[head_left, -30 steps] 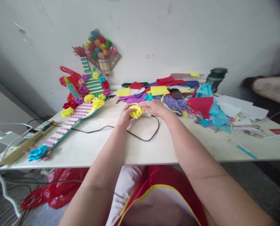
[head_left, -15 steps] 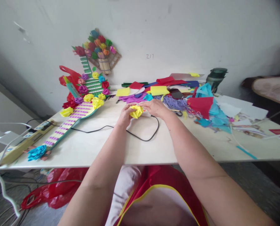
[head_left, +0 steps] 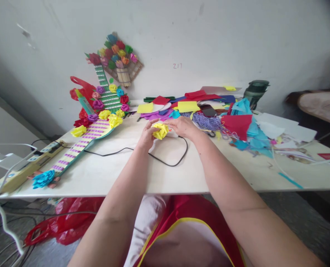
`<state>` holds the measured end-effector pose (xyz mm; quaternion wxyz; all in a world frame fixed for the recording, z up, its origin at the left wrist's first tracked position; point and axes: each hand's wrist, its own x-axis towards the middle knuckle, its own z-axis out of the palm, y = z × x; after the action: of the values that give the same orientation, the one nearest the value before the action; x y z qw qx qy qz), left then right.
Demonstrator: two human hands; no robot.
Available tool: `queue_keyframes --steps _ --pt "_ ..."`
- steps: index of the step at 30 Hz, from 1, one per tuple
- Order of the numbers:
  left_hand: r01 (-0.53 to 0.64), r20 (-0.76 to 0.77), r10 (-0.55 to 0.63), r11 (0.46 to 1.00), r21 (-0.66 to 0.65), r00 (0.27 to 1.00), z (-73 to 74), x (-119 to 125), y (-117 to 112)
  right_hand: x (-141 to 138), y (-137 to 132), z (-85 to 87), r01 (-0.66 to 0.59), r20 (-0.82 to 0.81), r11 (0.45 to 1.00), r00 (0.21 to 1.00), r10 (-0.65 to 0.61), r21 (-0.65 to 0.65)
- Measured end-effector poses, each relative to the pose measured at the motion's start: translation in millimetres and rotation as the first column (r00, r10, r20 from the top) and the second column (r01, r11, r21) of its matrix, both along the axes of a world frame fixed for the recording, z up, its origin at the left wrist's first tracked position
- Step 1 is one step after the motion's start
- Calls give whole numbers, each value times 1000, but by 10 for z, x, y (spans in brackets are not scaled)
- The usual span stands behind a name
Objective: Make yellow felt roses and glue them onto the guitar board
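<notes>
My left hand (head_left: 146, 136) is wrapped around the left side of a yellow crepe-paper flower (head_left: 160, 131), held just above the table. My right hand (head_left: 183, 127) has its fingers bent in at the flower's upper right edge, and what is between the fingertips is hidden. Under that palm shows part of a white tool with a bit of orange, probably a glue gun (head_left: 173, 133). Its black cord (head_left: 185, 150) loops over the table towards the left. I cannot tell whether the right hand grips the tool or only covers it.
A guitar-shaped craft (head_left: 78, 148) with paper flowers lies at left beside a power strip (head_left: 39, 159). Behind my hands are coloured paper sheets (head_left: 187, 106) and purple yarn (head_left: 207, 121). Scissors (head_left: 210, 133), paper scraps and a dark bottle (head_left: 256, 92) are at right.
The fingers of my left hand have lifted and spread slightly at the flower's upper left. The flower and my right hand are almost where they were; the view has shifted a little.
</notes>
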<state>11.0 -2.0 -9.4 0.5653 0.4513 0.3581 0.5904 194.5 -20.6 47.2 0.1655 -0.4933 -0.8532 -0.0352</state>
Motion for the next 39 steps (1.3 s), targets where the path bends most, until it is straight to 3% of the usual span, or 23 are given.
queue_keyframes --steps 7,26,39 --pt "66 68 -64 998 -25 996 -23 -1 14 2 6 2 19 31 1000 999 -19 14" --pt "-15 16 16 997 -70 1000 -43 27 14 -48 -57 30 30 54 999 998 -31 30" --pt "-5 -6 5 1000 20 1000 -67 33 26 -54 -16 -9 -26 53 1000 998 27 -17"
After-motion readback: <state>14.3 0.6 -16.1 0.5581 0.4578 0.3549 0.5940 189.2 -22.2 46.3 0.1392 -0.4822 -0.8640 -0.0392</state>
